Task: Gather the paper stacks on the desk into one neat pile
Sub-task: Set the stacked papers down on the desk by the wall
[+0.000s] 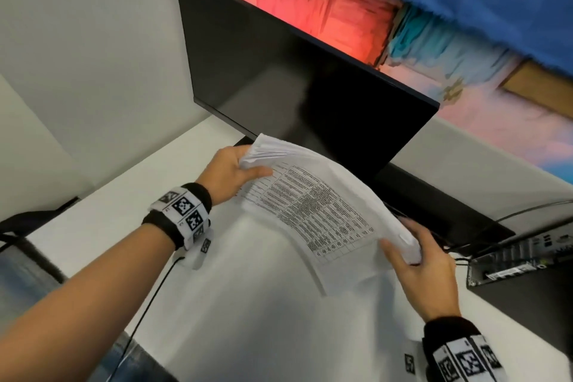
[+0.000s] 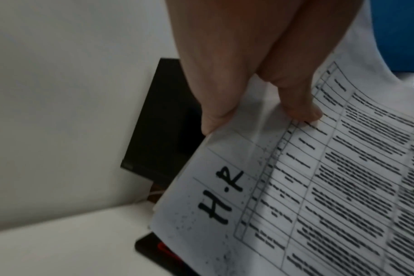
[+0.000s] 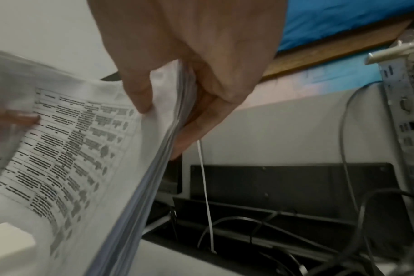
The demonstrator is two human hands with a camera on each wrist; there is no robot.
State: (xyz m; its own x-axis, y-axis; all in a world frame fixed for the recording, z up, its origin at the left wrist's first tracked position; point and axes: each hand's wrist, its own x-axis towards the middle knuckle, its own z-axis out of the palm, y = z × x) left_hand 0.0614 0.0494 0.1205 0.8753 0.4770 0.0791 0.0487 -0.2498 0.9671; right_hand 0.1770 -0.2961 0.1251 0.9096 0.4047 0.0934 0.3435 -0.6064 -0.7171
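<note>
A thick stack of printed paper (image 1: 319, 205) with a table on its top sheet hangs bowed above the white desk (image 1: 248, 304), held at both ends. My left hand (image 1: 238, 170) grips the far left end, thumb on top. My right hand (image 1: 415, 257) grips the near right end. In the left wrist view the top sheet (image 2: 307, 186) bears a handwritten "H.R", and my left hand (image 2: 260, 119) pinches its edge. The right wrist view shows my right hand (image 3: 168, 112) clamped round the stack's edge (image 3: 140, 186), thumb above and fingers below.
A dark monitor (image 1: 294, 80) stands just behind the stack. Right of it a black cable tray (image 3: 284, 196) holds loose cables, next to a computer case (image 1: 511, 257). A black cable (image 1: 148, 304) runs off the desk's near left edge.
</note>
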